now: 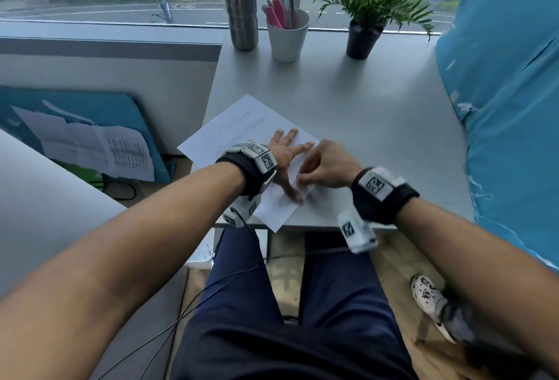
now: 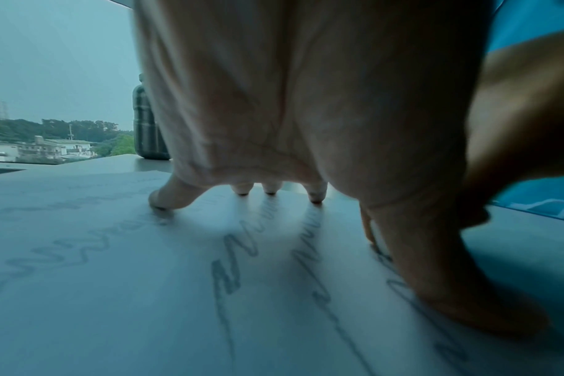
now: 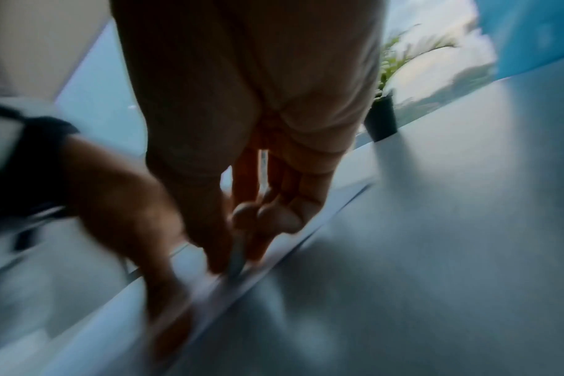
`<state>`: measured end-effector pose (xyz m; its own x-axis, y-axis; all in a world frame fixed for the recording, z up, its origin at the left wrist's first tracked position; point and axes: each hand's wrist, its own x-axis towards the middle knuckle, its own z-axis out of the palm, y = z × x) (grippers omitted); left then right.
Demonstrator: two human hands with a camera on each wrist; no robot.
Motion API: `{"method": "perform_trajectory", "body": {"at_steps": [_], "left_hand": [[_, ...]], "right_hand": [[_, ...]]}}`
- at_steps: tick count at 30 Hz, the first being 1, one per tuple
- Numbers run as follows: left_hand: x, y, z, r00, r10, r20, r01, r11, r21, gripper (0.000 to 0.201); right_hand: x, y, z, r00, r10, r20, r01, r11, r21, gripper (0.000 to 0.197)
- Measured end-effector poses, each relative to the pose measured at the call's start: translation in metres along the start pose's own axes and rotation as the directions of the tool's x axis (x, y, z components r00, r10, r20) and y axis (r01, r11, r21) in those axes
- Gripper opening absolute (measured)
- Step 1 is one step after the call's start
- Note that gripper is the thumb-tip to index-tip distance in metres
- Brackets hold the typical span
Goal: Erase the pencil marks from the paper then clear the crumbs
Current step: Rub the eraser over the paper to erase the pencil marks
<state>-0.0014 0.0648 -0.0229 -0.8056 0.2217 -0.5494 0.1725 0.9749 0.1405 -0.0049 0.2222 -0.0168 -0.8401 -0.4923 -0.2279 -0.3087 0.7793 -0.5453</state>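
Paper (image 1: pixel 230 128): skewed on near table (image 1: pixel 363 113) edge, pencil zigzags (image 2: pixel 229 269), no legible words.
Left hand (image 1: pixel 284 152): fingers (image 2: pixel 241 189) splayed, pressing paper.
Right hand (image 1: pixel 328 164): blurred; grip unclear.
Far: steel bottle (image 1: pixel 242 13), pen cup (image 1: pixel 289 37), potted plant (image 1: pixel 364 37), window.

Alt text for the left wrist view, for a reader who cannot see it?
The left hand presses spread fingertips on a sheet of paper covered with zigzag pencil marks. A dark bottle stands behind.
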Motion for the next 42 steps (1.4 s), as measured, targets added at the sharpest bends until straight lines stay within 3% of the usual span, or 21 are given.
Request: {"method": "perform_trajectory", "body": {"at_steps": [3, 8, 12, 17, 23, 27, 29, 31, 33, 36, 38, 42], "left_hand": [[-0.002, 0.004, -0.002, 1.000, -0.003, -0.005, 0.003, 1.000, -0.009, 0.139], [-0.001, 0.004, -0.003, 1.000, -0.005, -0.002, 0.005, 1.000, 0.015, 0.139], [0.001, 0.006, -0.004, 1.000, -0.011, -0.006, 0.011, 1.000, -0.006, 0.137], [-0.001, -0.010, -0.003, 0.992, 0.083, -0.097, -0.083, 0.997, 0.003, 0.126], [-0.010, -0.028, 0.010, 0.995, 0.101, 0.004, -0.101, 0.993, 0.059, 0.138], [-0.010, -0.026, 0.009, 0.996, 0.082, 0.046, -0.084, 0.995, 0.062, 0.148], [-0.009, -0.028, 0.010, 0.995, 0.088, 0.036, -0.091, 0.994, 0.065, 0.150], [-0.008, -0.029, 0.010, 0.995, 0.091, 0.030, -0.092, 0.994, 0.053, 0.150], [-0.009, -0.027, 0.010, 0.996, 0.086, 0.036, -0.088, 0.995, 0.055, 0.150], [-0.010, -0.026, 0.008, 0.995, 0.084, 0.055, -0.087, 0.995, 0.053, 0.152], [-0.010, -0.027, 0.008, 0.995, 0.088, 0.056, -0.091, 0.995, 0.048, 0.152], [-0.010, -0.027, 0.009, 0.995, 0.081, 0.051, -0.083, 0.996, 0.032, 0.150]], "right_hand": [[0.012, 0.012, -0.018, 0.981, 0.113, -0.155, -0.103, 0.992, 0.068, 0.010], [0.000, 0.003, -0.002, 0.999, 0.020, -0.042, -0.021, 1.000, -0.006, 0.007], [0.017, 0.021, -0.026, 0.969, 0.163, -0.187, -0.155, 0.986, 0.057, 0.012], [0.023, 0.023, -0.028, 0.967, 0.175, -0.186, -0.172, 0.985, 0.035, 0.013], [0.022, 0.014, -0.019, 0.960, 0.141, -0.244, -0.145, 0.989, -0.001, 0.005], [-0.009, -0.011, 0.014, 0.993, -0.069, -0.093, 0.070, 0.998, 0.003, 0.004], [-0.006, -0.009, 0.007, 0.997, -0.061, -0.054, 0.062, 0.998, 0.019, 0.005], [0.007, 0.001, -0.008, 0.990, 0.029, -0.141, -0.020, 0.997, 0.068, 0.006], [0.011, 0.002, -0.008, 0.982, 0.030, -0.187, -0.017, 0.998, 0.067, 0.005], [-0.011, -0.017, 0.020, 0.993, -0.109, -0.046, 0.110, 0.994, 0.026, 0.003], [-0.015, -0.017, 0.019, 0.992, -0.123, 0.032, 0.121, 0.992, 0.044, 0.004], [0.018, 0.007, -0.018, 0.988, 0.035, -0.150, -0.031, 0.999, 0.031, 0.010]]}}
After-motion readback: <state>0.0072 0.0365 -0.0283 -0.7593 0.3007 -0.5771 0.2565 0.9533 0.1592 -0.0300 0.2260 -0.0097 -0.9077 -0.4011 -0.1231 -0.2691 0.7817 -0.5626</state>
